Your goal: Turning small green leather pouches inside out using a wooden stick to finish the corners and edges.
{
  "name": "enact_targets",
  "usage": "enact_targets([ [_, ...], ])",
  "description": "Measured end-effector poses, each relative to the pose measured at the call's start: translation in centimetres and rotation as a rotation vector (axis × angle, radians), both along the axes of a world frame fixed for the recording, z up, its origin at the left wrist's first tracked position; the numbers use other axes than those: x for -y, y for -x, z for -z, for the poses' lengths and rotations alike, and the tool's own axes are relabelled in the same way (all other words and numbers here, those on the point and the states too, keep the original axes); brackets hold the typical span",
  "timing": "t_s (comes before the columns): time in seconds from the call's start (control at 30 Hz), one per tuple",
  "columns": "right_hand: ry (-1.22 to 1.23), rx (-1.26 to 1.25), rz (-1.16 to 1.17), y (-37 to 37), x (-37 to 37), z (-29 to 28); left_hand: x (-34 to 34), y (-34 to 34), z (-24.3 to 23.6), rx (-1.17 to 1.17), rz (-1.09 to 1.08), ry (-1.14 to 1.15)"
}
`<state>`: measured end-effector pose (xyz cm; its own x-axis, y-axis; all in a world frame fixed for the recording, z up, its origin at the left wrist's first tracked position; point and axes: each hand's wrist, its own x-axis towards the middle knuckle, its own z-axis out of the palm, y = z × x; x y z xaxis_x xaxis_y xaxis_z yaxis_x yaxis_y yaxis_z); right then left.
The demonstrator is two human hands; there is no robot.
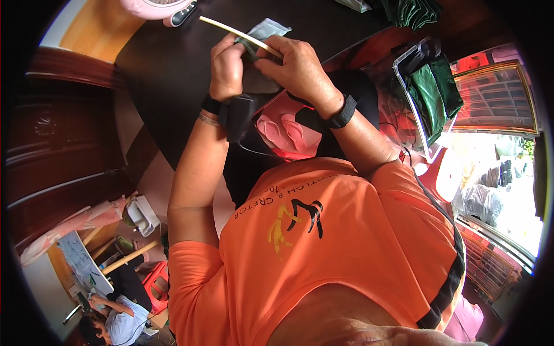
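My left hand (228, 72) is closed on a small grey-green piece of thin material (268, 29), with a lighter end sticking up above both hands. My right hand (294, 69) grips a long, thin pale stick (222, 26), which slants up leftward across the material. The right fingers are bent close beside the left hand, and whether they also pinch the material is unclear. Both hands are raised over the near edge of a dark table (161, 57). Pink flip-flops (283, 130) show below, between my forearms.
A pink appliance (147, 7) and folded green fabric (412, 11) lie at the table's back. A metal-framed holder with green fabric (433, 95) stands right. A dark wooden panel (57, 144) is left. Another person (124, 323) sits lower left by a small board (86, 262) and red stool (156, 282).
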<state>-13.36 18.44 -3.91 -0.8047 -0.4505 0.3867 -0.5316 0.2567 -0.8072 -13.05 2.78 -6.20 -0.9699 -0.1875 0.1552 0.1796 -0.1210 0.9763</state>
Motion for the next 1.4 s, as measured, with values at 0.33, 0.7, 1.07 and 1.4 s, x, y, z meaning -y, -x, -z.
enact_targets([
  [0.33,-0.194,-0.286,0.356,2.0,-0.8,0.8,-0.2,-0.8,0.0,0.214,0.221,-0.487],
  [0.7,0.069,0.126,0.037,2.6,-2.2,0.6,-0.9,-1.1,-1.5,0.154,0.297,-0.169],
  [1.07,-0.043,0.091,0.087,2.3,-2.0,1.1,-0.7,-0.6,-0.7,0.113,0.195,-0.267],
  [1.4,-0.115,-0.209,0.249,2.5,-1.5,1.3,-0.8,-0.8,-0.3,0.2,0.173,-0.442],
])
